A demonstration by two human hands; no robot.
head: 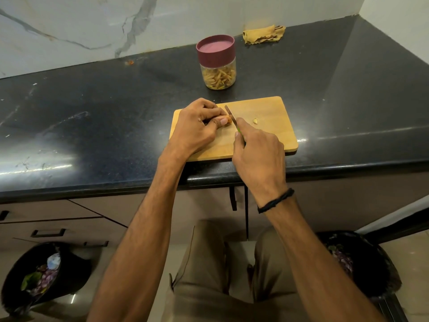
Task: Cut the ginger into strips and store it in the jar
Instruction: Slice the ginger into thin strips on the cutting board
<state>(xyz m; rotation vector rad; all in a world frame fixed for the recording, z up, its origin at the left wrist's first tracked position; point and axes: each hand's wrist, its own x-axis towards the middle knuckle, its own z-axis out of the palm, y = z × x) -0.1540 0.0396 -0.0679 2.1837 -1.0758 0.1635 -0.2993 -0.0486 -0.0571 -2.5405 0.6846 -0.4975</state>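
My right grip [257, 156] is closed round the green handle of the knife [231, 116], whose blade reaches forward and to the left toward my other hand. My left grip [197, 126] lies just left of the right one, fingers curled, pinching the ginger [228, 119]. Only a small orange-brown stub of it shows past my thumb, right against the blade. With so little left to hold, I judge the care lies in my left grip: the thumbnail sits very near the edge, so I would tuck it behind the curled fingers and let the knuckles guide the flat of the blade. Thin, straight downward cuts should give even strips. Heavy sawing could roll the stub or shift the wooden board [274, 135] under both grips, which lies close to the front edge of the dark worktop [92, 117]. A pale scrap [255, 121] lies on the board just beyond my right grip, clear of the cut. Farther off, well apart from both grips, stands the jar [217, 63], part filled with strips [218, 77]. Its maroon lid is on, so it needs opening before anything new goes in. Beyond that, by the wall, lies a crumpled yellow cloth [263, 34].
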